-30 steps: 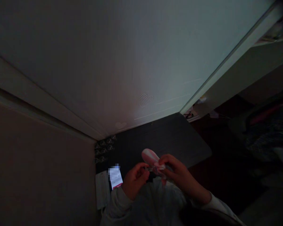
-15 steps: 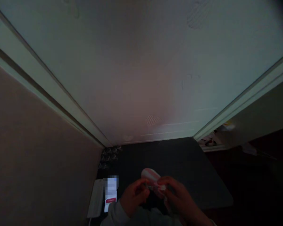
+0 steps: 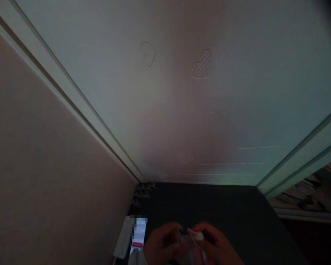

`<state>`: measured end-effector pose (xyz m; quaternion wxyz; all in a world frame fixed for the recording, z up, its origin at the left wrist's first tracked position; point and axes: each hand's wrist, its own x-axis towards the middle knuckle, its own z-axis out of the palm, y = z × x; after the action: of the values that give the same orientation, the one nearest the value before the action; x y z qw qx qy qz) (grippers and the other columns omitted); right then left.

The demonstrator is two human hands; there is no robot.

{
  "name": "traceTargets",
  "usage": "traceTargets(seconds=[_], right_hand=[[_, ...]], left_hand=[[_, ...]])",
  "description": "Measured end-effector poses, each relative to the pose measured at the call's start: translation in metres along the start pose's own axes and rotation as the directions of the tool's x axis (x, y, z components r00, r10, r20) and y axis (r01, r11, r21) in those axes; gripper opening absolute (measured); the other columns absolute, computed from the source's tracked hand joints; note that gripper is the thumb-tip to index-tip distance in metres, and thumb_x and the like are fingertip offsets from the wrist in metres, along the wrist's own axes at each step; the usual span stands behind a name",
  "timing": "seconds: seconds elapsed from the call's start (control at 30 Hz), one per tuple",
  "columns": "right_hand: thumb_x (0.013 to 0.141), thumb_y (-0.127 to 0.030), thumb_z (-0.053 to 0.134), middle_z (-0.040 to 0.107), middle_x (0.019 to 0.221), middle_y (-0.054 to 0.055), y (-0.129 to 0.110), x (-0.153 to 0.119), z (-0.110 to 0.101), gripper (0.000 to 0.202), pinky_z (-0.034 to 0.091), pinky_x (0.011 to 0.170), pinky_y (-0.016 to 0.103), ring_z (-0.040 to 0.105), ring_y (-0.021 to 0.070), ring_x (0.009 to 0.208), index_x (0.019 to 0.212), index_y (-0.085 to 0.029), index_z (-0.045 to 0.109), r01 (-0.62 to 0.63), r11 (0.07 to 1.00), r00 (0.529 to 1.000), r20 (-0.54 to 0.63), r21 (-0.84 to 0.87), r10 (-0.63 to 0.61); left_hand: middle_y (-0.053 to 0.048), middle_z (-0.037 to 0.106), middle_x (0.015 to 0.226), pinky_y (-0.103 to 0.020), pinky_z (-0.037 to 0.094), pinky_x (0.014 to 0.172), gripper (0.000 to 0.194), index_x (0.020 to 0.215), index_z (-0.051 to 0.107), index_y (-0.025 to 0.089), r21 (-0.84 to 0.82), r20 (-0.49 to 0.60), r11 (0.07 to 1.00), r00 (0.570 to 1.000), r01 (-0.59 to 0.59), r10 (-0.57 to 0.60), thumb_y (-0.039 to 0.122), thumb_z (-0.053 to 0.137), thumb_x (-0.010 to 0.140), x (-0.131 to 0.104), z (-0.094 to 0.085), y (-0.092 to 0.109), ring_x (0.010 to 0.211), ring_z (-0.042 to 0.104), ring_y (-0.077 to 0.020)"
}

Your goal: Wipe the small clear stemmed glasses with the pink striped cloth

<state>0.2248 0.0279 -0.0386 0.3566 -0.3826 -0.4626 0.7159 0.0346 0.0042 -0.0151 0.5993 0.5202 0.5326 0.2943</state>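
Low in the view, my left hand is closed, its thumb and fingers pinching the left side of a pink and white item. My right hand grips the same item from the right, with a whitish part of it showing at the fingertips. Both hands are close together in front of my body, over the dark tabletop. The item's lower part is dim and runs past the bottom edge, so its full shape cannot be made out.
A lit phone lies left of my hands, beside a white oblong object. Several small clear objects stand at the table's back left corner. A pale panel rises behind the table, and a wall borders the left.
The view has shifted, and my hands and the item now sit lower in it. The rounded striped end that stuck up above my fingers no longer shows there.
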Motion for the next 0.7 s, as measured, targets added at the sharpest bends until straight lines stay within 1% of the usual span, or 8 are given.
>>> traceTargets(seconds=[0.1, 0.17, 0.23, 0.33, 0.43, 0.57, 0.7], right_hand=[[0.065, -0.044, 0.061, 0.057, 0.069, 0.002, 0.002, 0.001, -0.001, 0.029, 0.041, 0.061, 0.026, 0.053, 0.0156, 0.067, 0.074, -0.016, 0.059, 0.005, 0.998, 1.000, -0.004, 0.064, -0.004], [0.065, -0.046, 0.061, 0.056, 0.068, 0.001, 0.003, 0.001, -0.002, 0.031, 0.041, 0.060, 0.025, 0.052, 0.0150, 0.065, 0.074, -0.016, 0.059, 0.006, 0.996, 1.000, -0.010, 0.094, -0.005], [0.066, -0.046, 0.060, 0.056, 0.067, 0.001, 0.005, 0.000, -0.004, 0.031, 0.040, 0.060, 0.025, 0.052, 0.0148, 0.064, 0.075, -0.016, 0.059, 0.027, 0.995, 0.999, -0.028, 0.094, -0.024], [0.067, -0.047, 0.058, 0.056, 0.067, 0.001, 0.005, -0.004, -0.007, 0.031, 0.040, 0.061, 0.025, 0.052, 0.0152, 0.065, 0.076, -0.017, 0.059, 0.055, 0.997, 0.996, -0.067, 0.052, -0.051], [0.069, -0.048, 0.055, 0.056, 0.067, 0.002, 0.005, -0.010, -0.010, 0.032, 0.041, 0.061, 0.026, 0.052, 0.0160, 0.065, 0.074, -0.017, 0.059, 0.090, 0.996, 0.990, -0.108, 0.000, -0.089], [0.072, -0.048, 0.051, 0.056, 0.069, 0.003, 0.005, -0.016, -0.010, 0.032, 0.041, 0.063, 0.028, 0.053, 0.0172, 0.067, 0.072, -0.017, 0.060, 0.145, 0.984, 0.974, -0.161, -0.105, -0.160], [0.075, -0.047, 0.048, 0.056, 0.067, 0.003, 0.006, -0.019, -0.005, 0.033, 0.042, 0.060, 0.027, 0.053, 0.0168, 0.065, 0.076, -0.017, 0.060, 0.121, 0.984, 0.974, -0.178, -0.128, -0.143]], left_hand=[[-0.003, 0.057, 0.072, -0.025, 0.041, 0.063, 0.044, 0.098, 0.058, 0.017, 0.098, -0.042, 0.995, 0.999, -0.018, 0.023, 0.044, 0.063, 0.062, 0.003, 0.000, 0.006, 0.067, 0.051, -0.0143], [-0.003, 0.058, 0.071, -0.024, 0.042, 0.061, 0.045, 0.098, 0.058, 0.017, 0.113, -0.046, 0.993, 0.998, -0.030, 0.035, 0.044, 0.063, 0.063, 0.007, 0.001, 0.009, 0.065, 0.051, -0.0138], [-0.004, 0.059, 0.075, -0.024, 0.042, 0.063, 0.045, 0.099, 0.057, 0.016, 0.112, -0.030, 0.992, 0.998, -0.056, 0.060, 0.043, 0.062, 0.064, 0.012, 0.003, 0.010, 0.068, 0.052, -0.0145], [-0.007, 0.062, 0.085, -0.027, 0.043, 0.071, 0.043, 0.100, 0.057, 0.016, 0.106, 0.028, 0.989, 0.994, -0.103, 0.101, 0.042, 0.060, 0.066, 0.019, 0.007, 0.008, 0.077, 0.054, -0.0173], [-0.008, 0.062, 0.090, -0.027, 0.043, 0.073, 0.042, 0.101, 0.057, 0.016, 0.105, 0.061, 0.987, 0.992, -0.118, 0.113, 0.041, 0.059, 0.068, 0.023, 0.011, 0.006, 0.080, 0.055, -0.0181], [-0.007, 0.061, 0.091, -0.029, 0.043, 0.074, 0.043, 0.103, 0.056, 0.017, 0.039, 0.074, 0.994, 0.993, -0.100, 0.097, 0.040, 0.061, 0.067, 0.024, 0.015, 0.008, 0.081, 0.055, -0.0181], [-0.007, 0.061, 0.086, -0.030, 0.043, 0.074, 0.046, 0.104, 0.055, 0.016, -0.009, 0.096, 0.997, 0.993, -0.075, 0.075, 0.039, 0.063, 0.065, 0.023, 0.014, 0.010, 0.078, 0.055, -0.0175]])
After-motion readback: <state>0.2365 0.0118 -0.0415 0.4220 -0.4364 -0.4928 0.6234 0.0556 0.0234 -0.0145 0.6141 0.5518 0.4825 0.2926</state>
